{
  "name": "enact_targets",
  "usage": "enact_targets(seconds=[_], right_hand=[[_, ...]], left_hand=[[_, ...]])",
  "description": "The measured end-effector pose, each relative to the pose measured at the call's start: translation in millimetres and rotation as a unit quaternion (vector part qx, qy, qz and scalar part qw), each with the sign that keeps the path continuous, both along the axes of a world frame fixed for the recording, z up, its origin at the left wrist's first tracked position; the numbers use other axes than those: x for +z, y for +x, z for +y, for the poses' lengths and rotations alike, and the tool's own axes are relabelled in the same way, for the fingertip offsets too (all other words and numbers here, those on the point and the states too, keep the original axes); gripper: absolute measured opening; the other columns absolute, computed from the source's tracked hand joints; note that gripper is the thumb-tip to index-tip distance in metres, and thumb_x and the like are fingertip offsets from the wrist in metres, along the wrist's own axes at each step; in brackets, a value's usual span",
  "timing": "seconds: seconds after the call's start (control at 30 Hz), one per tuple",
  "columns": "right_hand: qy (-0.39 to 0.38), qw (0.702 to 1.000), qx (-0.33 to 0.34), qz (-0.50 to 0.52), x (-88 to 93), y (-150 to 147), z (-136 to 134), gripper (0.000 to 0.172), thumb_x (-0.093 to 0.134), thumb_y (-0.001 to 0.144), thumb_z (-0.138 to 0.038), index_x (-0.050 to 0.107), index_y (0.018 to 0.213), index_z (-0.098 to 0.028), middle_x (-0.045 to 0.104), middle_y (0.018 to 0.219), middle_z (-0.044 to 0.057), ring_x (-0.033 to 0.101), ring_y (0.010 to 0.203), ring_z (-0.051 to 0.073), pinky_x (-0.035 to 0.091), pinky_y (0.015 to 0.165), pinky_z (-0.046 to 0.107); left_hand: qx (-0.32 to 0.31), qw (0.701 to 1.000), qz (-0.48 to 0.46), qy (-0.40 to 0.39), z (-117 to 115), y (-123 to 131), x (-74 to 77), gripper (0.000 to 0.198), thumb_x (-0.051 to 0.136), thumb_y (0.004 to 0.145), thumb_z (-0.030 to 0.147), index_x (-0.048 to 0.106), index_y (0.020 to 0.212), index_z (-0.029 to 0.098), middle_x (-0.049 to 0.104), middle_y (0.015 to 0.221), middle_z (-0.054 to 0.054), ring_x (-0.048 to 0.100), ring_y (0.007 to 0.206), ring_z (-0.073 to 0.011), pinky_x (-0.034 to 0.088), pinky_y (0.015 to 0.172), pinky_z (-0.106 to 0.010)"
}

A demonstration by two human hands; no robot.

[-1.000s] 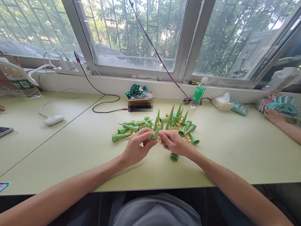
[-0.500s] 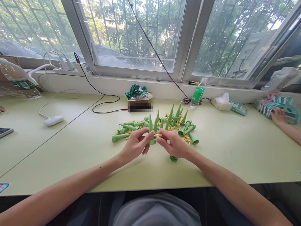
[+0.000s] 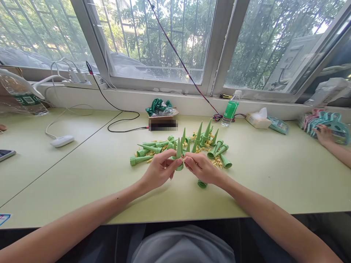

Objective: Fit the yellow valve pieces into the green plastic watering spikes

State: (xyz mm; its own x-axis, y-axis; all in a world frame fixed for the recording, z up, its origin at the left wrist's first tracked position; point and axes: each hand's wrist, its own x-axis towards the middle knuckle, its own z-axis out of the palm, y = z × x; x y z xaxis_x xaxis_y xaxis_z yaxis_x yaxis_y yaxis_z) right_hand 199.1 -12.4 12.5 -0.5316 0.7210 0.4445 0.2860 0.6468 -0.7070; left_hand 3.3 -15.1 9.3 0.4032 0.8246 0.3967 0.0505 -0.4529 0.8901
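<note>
Head view: nearest me, a ribbed green piece lies on the pale yellow-green surface, its open end towards me, partly hidden by the right wrist. Just beyond, I see the left hand pinching a pointed green spike between thumb and fingers, tip up. The right hand is right beside it, thumb and fingers pressed together; I can't tell what, if anything, lies between them. Behind the hands I have a loose heap of green spikes, some upright, some on their sides, with small yellow nozzles among them. Off to the right, another person's hand touches turquoise packages. Farther back stand a green-labelled bottle and a tissue box, below the windows.
</note>
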Motion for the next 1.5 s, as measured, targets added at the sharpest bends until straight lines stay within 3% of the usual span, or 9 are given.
enact_targets(seconds=[0.37,0.67,1.07,1.33,1.5], right_hand=[[0.000,1.000,-0.007,0.001,1.4,-0.3,0.1,0.052,0.030,0.105,-0.053,0.039,0.066,-0.020,0.039,0.053,-0.005,0.034,0.051,0.009,0.030,0.054,0.024],[0.002,1.000,-0.010,-0.002,3.3,-0.7,-1.2,0.052,0.030,0.105,-0.053,0.038,0.065,-0.021,0.037,0.053,-0.005,0.032,0.050,0.009,0.029,0.054,0.025],[-0.002,1.000,-0.015,-0.007,3.5,-0.5,0.0,0.053,0.031,0.104,-0.054,0.037,0.064,-0.020,0.037,0.053,-0.005,0.032,0.049,0.009,0.027,0.052,0.025],[-0.063,0.998,-0.022,0.016,6.1,-0.9,-3.5,0.060,0.033,0.103,-0.058,0.035,0.056,-0.021,0.040,0.046,-0.003,0.037,0.046,0.009,0.030,0.050,0.024],[-0.042,0.998,-0.034,0.015,7.7,-3.0,-3.6,0.058,0.034,0.103,-0.056,0.040,0.058,-0.020,0.043,0.048,-0.003,0.039,0.048,0.009,0.032,0.052,0.023]], left_hand=[[0.004,1.000,0.006,0.007,-1.2,1.4,2.0,0.037,0.060,0.094,0.042,0.044,0.072,0.018,0.025,0.060,0.008,0.042,0.041,-0.0041,0.036,0.034,-0.015],[0.003,1.000,0.001,0.004,-2.2,2.7,6.0,0.036,0.062,0.093,0.044,0.052,0.072,0.016,0.034,0.063,0.006,0.043,0.041,-0.0031,0.037,0.034,-0.015],[0.014,1.000,0.007,0.009,-0.2,1.0,2.7,0.041,0.061,0.093,0.041,0.041,0.067,0.017,0.029,0.068,0.006,0.043,0.042,-0.0022,0.037,0.034,-0.016],[0.006,0.999,0.032,0.043,0.5,0.7,-1.1,0.031,0.061,0.093,0.036,0.053,0.071,0.016,0.040,0.076,0.002,0.043,0.051,-0.0042,0.043,0.038,-0.017],[0.023,0.996,0.038,0.074,1.1,0.7,-2.1,0.031,0.061,0.094,0.033,0.050,0.071,0.016,0.041,0.076,0.002,0.042,0.051,-0.0039,0.041,0.040,-0.017]])
